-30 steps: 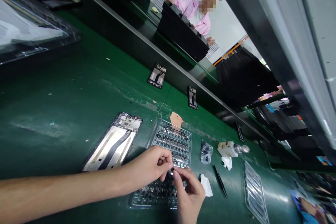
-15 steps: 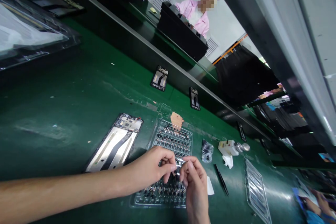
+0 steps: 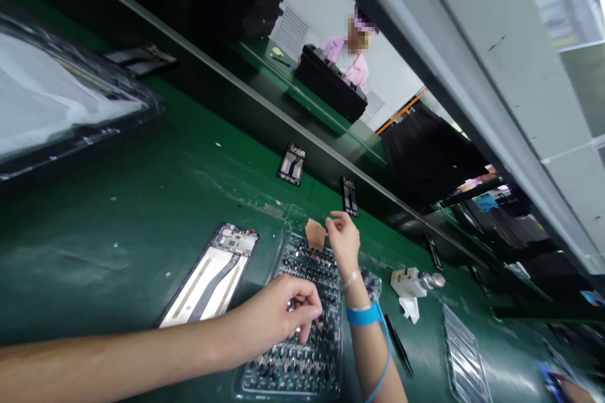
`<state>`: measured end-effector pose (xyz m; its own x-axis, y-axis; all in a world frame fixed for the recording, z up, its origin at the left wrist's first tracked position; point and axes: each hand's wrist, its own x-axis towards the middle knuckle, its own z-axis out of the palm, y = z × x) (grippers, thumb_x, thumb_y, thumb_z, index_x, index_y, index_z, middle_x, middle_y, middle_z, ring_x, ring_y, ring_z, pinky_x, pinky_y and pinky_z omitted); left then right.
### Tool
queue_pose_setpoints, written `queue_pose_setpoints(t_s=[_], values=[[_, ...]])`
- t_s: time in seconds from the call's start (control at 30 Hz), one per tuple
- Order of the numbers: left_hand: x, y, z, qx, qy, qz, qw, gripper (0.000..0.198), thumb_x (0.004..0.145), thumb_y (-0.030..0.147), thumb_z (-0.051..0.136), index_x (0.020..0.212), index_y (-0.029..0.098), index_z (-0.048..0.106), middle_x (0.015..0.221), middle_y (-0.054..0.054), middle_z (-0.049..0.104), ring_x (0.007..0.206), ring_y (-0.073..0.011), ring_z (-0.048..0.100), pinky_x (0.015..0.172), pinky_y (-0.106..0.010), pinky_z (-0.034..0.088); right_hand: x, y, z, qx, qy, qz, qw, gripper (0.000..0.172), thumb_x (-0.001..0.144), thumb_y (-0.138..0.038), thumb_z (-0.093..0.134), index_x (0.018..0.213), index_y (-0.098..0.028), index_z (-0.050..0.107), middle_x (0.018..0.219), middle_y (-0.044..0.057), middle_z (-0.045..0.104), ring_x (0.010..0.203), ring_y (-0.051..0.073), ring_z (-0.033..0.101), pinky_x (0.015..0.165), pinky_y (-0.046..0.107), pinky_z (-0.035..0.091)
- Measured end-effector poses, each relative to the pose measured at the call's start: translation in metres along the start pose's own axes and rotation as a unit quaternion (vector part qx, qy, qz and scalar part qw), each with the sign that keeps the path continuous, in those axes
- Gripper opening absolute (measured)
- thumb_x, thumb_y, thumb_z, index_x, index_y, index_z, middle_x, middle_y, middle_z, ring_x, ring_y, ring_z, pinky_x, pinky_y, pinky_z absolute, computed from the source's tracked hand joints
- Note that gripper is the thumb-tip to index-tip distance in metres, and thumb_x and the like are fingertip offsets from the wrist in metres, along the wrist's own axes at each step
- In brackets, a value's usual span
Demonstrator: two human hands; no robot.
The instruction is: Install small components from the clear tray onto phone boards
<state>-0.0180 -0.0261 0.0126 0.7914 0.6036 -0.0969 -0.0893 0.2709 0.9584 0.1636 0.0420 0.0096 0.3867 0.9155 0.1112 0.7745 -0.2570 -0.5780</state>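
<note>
As left hand keeps small part | right hand nears brown scrap

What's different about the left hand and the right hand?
The right hand has a blue band on its arm; the left hand has none showing. The left hand seems to pinch a dark piece over the clear tray; the right hand is near the brown scrap. Both hands are gloveless.
</note>
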Motion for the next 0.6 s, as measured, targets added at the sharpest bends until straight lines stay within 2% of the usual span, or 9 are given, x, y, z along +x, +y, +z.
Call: queue_pose_setpoints(t_s=[0.13,0.2,0.33,0.43,0.6], values=[[0.004,0.013,-0.008,-0.055,0.011,0.052,0.997,0.02,0.078,0.033,0.052,0.069,0.015,0.051,0.05,0.003,0.056,0.041,-0.0075,0.04,0.043,-0.017,0.029,0.049,-0.035,0.046,-0.108,0.015,-0.024,0.994,0.037,0.083,-0.037,0.057,0.114,-0.017,0.053,0.102,0.006,0.06,0.096,0.022,0.057,0.083,0.042,0.044],[0.005,0.019,-0.013,-0.065,0.02,0.07,0.995,0.025,0.077,0.038,0.054,0.069,0.015,0.052,0.049,0.002,0.056,0.039,-0.0065,0.037,0.041,-0.017,0.027,0.059,-0.057,0.073,-0.144,0.024,-0.032,0.989,0.037,0.086,-0.038,0.054,0.117,-0.017,0.051,0.112,0.007,0.056,0.1,0.022,0.056,0.084,0.043,0.045],[0.008,0.027,-0.023,-0.074,0.043,0.092,0.992,0.035,0.073,0.048,0.059,0.068,0.014,0.053,0.048,0.001,0.056,0.035,-0.0055,0.034,0.037,-0.017,0.024,0.072,-0.088,0.115,-0.2,0.04,-0.021,0.979,0.035,0.087,-0.035,0.054,0.116,-0.016,0.052,0.117,0.008,0.055,0.101,0.022,0.056,0.085,0.044,0.046],[0.011,0.031,-0.031,-0.088,0.088,0.117,0.985,0.035,0.073,0.046,0.061,0.067,0.012,0.057,0.05,0.0,0.057,0.038,-0.0064,0.038,0.038,-0.017,0.026,0.083,-0.092,0.12,-0.224,0.042,-0.005,0.974,0.033,0.087,-0.033,0.054,0.115,-0.016,0.053,0.116,0.008,0.055,0.101,0.021,0.056,0.084,0.043,0.047],[0.022,0.028,-0.047,-0.145,0.163,0.143,0.965,0.029,0.072,0.039,0.065,0.066,0.011,0.061,0.061,-0.002,0.059,0.049,-0.0083,0.045,0.043,-0.017,0.03,0.101,-0.071,0.09,-0.243,0.044,0.048,0.968,0.031,0.088,-0.032,0.053,0.115,-0.016,0.052,0.113,0.007,0.056,0.094,0.019,0.059,0.078,0.039,0.05]])
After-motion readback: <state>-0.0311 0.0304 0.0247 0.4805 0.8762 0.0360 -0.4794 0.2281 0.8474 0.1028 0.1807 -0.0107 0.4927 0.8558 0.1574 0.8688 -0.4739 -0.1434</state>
